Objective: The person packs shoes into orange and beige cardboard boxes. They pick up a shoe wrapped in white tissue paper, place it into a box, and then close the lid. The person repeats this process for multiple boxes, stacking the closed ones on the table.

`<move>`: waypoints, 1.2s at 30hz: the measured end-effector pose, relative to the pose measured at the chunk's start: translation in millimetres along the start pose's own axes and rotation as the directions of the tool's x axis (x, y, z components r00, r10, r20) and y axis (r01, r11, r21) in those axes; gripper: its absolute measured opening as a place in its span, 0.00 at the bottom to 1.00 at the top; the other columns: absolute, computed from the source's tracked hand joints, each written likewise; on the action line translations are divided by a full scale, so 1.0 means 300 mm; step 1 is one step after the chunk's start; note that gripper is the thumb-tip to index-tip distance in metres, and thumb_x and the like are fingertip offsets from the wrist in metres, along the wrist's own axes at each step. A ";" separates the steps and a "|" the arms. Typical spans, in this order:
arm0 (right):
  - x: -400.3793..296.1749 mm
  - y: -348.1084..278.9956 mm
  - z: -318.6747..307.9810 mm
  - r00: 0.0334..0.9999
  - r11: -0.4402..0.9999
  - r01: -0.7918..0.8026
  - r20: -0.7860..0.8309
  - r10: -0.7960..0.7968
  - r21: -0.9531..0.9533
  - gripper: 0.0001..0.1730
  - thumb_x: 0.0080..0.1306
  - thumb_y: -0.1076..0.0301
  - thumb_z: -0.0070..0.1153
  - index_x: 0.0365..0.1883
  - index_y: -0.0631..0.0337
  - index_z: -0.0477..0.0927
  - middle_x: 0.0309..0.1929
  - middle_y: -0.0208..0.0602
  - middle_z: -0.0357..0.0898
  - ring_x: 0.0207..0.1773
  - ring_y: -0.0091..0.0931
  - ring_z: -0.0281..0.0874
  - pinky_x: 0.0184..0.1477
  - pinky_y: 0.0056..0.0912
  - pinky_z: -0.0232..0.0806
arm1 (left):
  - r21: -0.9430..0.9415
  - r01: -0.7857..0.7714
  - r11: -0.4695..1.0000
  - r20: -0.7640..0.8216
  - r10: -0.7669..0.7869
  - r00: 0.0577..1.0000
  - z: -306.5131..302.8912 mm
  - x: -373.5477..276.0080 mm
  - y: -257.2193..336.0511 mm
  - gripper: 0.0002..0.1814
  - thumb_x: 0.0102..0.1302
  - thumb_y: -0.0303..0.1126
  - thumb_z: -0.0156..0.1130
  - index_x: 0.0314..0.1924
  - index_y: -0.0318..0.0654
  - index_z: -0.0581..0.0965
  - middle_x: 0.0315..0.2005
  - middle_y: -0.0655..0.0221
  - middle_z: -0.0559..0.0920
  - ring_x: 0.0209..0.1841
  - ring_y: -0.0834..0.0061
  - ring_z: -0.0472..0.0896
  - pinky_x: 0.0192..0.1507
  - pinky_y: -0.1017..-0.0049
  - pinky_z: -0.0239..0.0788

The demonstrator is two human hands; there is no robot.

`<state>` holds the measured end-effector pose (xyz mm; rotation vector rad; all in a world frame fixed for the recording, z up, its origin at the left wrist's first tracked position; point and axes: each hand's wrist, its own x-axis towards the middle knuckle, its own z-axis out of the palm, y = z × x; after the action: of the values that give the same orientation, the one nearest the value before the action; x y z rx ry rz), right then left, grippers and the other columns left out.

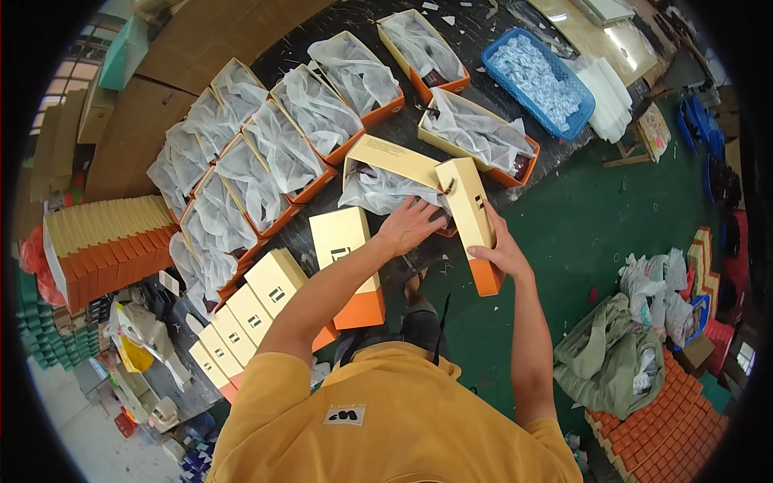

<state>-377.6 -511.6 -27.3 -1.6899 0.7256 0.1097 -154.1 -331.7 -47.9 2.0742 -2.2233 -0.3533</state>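
Observation:
My left hand point(415, 224) rests its spread fingers on white tissue paper point(383, 188) at the near edge of an open cardboard box point(392, 158). A cream side panel of that box bears small print. Something dark shows under my fingertips, mostly hidden. My right hand point(504, 247) grips a narrow cream-and-orange carton point(468, 208), tilted against the open box's right end; whether it is a lid or a whole carton I cannot tell. Below my left hand stands a cream-and-orange box point(341, 241), partly covered by my forearm.
Several open boxes with tissue point(317, 108) crowd the dark table point(290, 45). A blue plastic basket point(537, 81) holds small packets. Stacked cartons point(112, 241) and a row of boxes point(241, 323) lie left. Right of the green floor point(561, 223) are a sack point(610, 356) and orange boxes point(658, 416).

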 end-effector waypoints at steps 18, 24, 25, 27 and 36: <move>-0.103 0.073 0.064 0.999 0.932 0.005 -0.048 0.014 0.361 0.68 0.52 0.52 0.75 0.87 0.58 0.51 0.83 0.50 0.55 0.84 0.42 0.55 0.82 0.43 0.50 | -0.228 -0.279 0.933 -0.041 0.277 0.960 0.027 -0.109 -0.041 0.33 0.54 0.24 0.69 0.62 0.50 0.77 0.63 0.66 0.76 0.69 0.56 0.73 0.78 0.53 0.58; -0.265 0.014 0.375 0.912 0.729 -0.005 -0.302 -0.278 -0.684 0.63 0.48 0.45 0.80 0.82 0.45 0.64 0.79 0.63 0.53 0.78 0.58 0.55 0.74 0.65 0.55 | -0.246 0.248 0.937 -0.360 -0.326 0.874 -0.097 -0.135 -0.243 0.38 0.53 0.31 0.79 0.65 0.42 0.75 0.63 0.58 0.76 0.67 0.48 0.74 0.68 0.51 0.68; -0.276 0.053 0.410 0.883 0.637 -0.040 -0.326 -0.338 -0.770 0.62 0.48 0.45 0.80 0.81 0.42 0.65 0.79 0.63 0.53 0.77 0.58 0.55 0.72 0.67 0.55 | -0.227 0.397 0.889 -0.363 -0.456 0.813 -0.156 -0.096 -0.273 0.39 0.54 0.33 0.80 0.66 0.40 0.74 0.63 0.57 0.76 0.64 0.46 0.75 0.67 0.53 0.70; -0.273 0.083 0.429 0.881 0.653 -0.040 -0.335 -0.334 -0.756 0.61 0.48 0.45 0.80 0.81 0.39 0.66 0.78 0.63 0.53 0.77 0.58 0.55 0.71 0.67 0.55 | -0.306 0.396 0.866 -0.272 -0.478 0.835 -0.143 -0.061 -0.364 0.42 0.55 0.39 0.82 0.68 0.38 0.72 0.64 0.55 0.74 0.65 0.46 0.75 0.66 0.54 0.70; 0.187 -0.217 0.461 0.940 0.691 0.005 -0.231 -0.249 -0.723 0.62 0.47 0.49 0.80 0.82 0.26 0.64 0.80 0.63 0.46 0.76 0.59 0.50 0.70 0.65 0.51 | -0.444 0.744 0.499 0.073 -0.808 0.585 -0.115 0.126 -0.339 0.26 0.79 0.44 0.45 0.42 0.30 0.85 0.44 0.44 0.89 0.48 0.43 0.87 0.56 0.46 0.76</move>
<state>-256.4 -403.1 -33.2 -2.5590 0.8571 0.0182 -50.8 -378.7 -40.5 2.5658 -0.8269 -0.6433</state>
